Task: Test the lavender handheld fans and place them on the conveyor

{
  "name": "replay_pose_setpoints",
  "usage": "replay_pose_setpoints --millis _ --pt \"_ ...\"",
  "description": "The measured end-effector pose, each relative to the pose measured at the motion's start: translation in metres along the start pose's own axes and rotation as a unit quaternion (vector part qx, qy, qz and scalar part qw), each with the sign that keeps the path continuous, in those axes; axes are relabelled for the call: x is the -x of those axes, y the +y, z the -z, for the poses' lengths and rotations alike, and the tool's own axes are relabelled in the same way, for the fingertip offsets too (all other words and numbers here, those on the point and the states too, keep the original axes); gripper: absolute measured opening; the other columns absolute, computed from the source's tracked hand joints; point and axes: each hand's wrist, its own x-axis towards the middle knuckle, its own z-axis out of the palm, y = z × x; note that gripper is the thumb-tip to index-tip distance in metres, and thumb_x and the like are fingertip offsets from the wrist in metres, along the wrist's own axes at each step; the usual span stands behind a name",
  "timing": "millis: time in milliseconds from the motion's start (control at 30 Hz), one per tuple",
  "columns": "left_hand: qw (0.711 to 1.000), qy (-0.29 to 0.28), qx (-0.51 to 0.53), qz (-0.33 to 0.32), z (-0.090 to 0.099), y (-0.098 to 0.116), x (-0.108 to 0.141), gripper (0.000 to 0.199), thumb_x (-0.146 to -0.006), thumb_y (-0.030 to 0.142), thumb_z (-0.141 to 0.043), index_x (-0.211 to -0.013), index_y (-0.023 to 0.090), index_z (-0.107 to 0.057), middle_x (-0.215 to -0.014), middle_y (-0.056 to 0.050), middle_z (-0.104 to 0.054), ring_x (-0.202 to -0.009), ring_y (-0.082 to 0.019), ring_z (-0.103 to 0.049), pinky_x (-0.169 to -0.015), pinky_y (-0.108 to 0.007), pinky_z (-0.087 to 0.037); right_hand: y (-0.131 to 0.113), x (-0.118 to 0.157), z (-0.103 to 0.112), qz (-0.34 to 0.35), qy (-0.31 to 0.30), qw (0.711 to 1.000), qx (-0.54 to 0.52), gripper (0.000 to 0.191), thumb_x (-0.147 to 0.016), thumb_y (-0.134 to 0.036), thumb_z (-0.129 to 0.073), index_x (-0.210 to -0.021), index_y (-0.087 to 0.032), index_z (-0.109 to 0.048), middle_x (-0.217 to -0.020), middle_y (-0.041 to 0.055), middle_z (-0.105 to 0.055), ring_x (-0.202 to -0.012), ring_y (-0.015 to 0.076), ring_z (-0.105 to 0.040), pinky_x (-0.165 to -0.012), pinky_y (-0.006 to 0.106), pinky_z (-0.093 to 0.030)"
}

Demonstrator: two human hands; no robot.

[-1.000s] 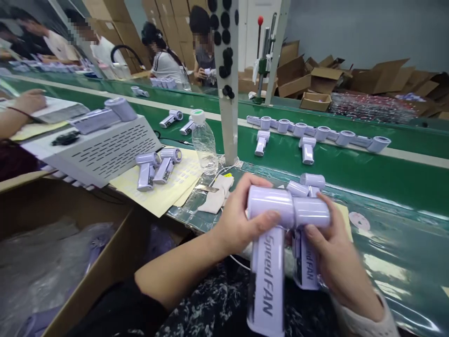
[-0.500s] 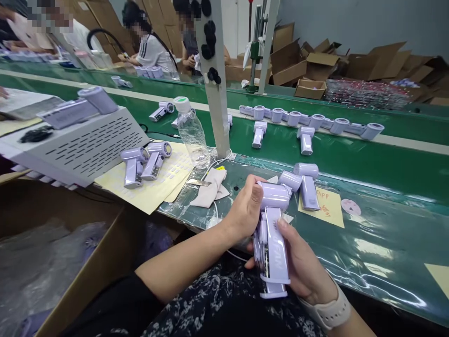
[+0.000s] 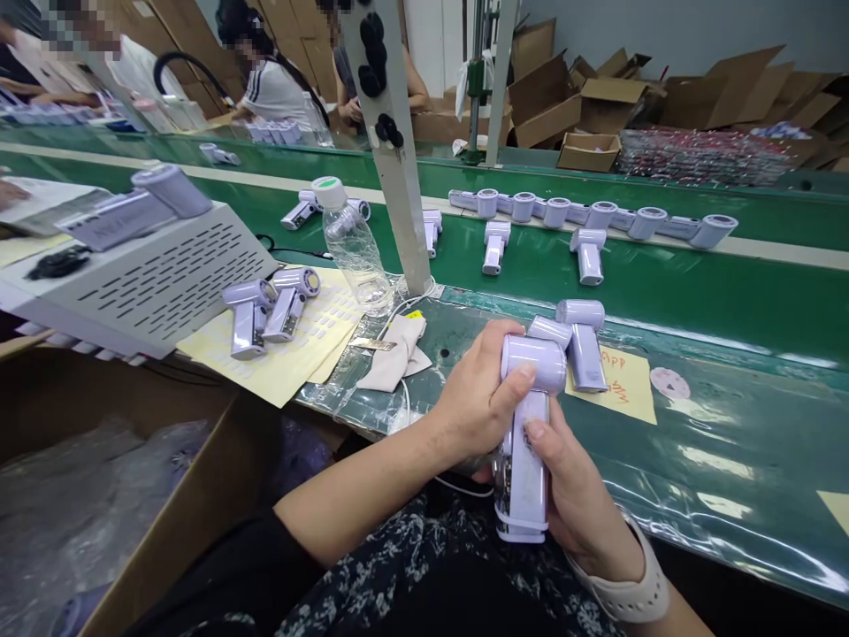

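A lavender handheld fan [image 3: 531, 460] is held over my lap by both hands, its round head up and its handle pointing down towards me. My left hand [image 3: 481, 394] is closed around the head, with the thumb lying across its front. Around the handle wraps my right hand [image 3: 574, 478], its thumb pressed on the upper handle. Parts show along the handle's left side, and the fingers behind the fan are mostly hidden. Just beyond it, another fan [image 3: 584, 345] lies on a yellow paper [image 3: 630, 389], with a further fan head [image 3: 549, 331] beside it.
A green conveyor [image 3: 371, 190] carries several fans. To the left are a grey vented box [image 3: 179, 274], two fans [image 3: 265, 310] on yellow sheets and a clear bottle [image 3: 355, 248]. A metal post [image 3: 398, 177] rises at the bench edge. An open carton [image 3: 186, 531] stands lower left.
My left thumb has moved across the fan's head. The handle's lower end pieces, apart before, are now close together. The loose part at the handle's left no longer shows.
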Motion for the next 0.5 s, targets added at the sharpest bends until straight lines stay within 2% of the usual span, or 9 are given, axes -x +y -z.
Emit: replay_pose_setpoints --millis 133,267,367,433,500 --pt "1.0 0.02 0.012 -0.005 -0.01 -0.007 -0.005 0.039 -0.102 0.054 -0.034 -0.119 0.022 -0.049 -0.116 -0.009 -0.064 -0.104 -0.027 -0.06 -0.09 -0.041 -0.047 0.003 0.001 0.005 -0.002 0.001 1.0 0.029 0.092 -0.077 -0.046 -0.09 -0.152 -0.033 -0.039 -0.113 0.0054 -0.07 -0.09 0.0266 -0.073 -0.063 0.036 -0.064" --pt "0.999 0.03 0.024 -0.001 -0.014 -0.004 -0.01 0.029 -0.103 0.044 -0.034 -0.106 0.022 -0.053 -0.098 -0.005 -0.064 -0.09 -0.022 -0.059 -0.081 -0.037 -0.045 0.008 0.002 0.011 0.015 0.02 0.997 0.079 0.08 -0.08 -0.048 -0.089 -0.143 -0.028 -0.044 -0.106 0.0043 -0.068 -0.08 0.0214 -0.069 -0.065 0.036 -0.063" --pt "0.998 0.019 0.053 0.021 -0.012 0.001 -0.014 0.031 -0.106 0.045 -0.034 -0.1 0.022 -0.054 -0.086 -0.002 -0.059 -0.078 -0.018 -0.054 -0.074 -0.034 -0.042 0.008 0.005 0.012 0.009 0.024 0.997 0.068 0.076 -0.079 -0.05 -0.089 -0.137 -0.028 -0.046 -0.102 0.0032 -0.068 -0.08 0.0218 -0.07 -0.064 0.035 -0.062" --pt "0.996 0.002 0.084 0.041 -0.009 0.003 -0.014 0.04 -0.107 0.052 -0.03 -0.102 0.022 -0.056 -0.087 -0.002 -0.06 -0.076 -0.018 -0.053 -0.071 -0.034 -0.042 0.004 0.007 0.011 -0.013 0.023 0.999 0.047 0.075 -0.077 -0.052 -0.089 -0.135 -0.027 -0.048 -0.099 0.0033 -0.068 -0.082 0.0239 -0.072 -0.062 0.033 -0.06" --pt "0.992 -0.027 0.109 0.049 -0.005 0.004 -0.012 0.048 -0.106 0.059 -0.027 -0.112 0.023 -0.057 -0.097 -0.005 -0.065 -0.081 -0.019 -0.057 -0.073 -0.034 -0.045 -0.001 0.009 0.01 -0.023 0.025 0.999 0.037 0.074 -0.076 -0.053 -0.09 -0.133 -0.026 -0.05 -0.1 0.0044 -0.07 -0.084 0.0254 -0.073 -0.061 0.033 -0.06"
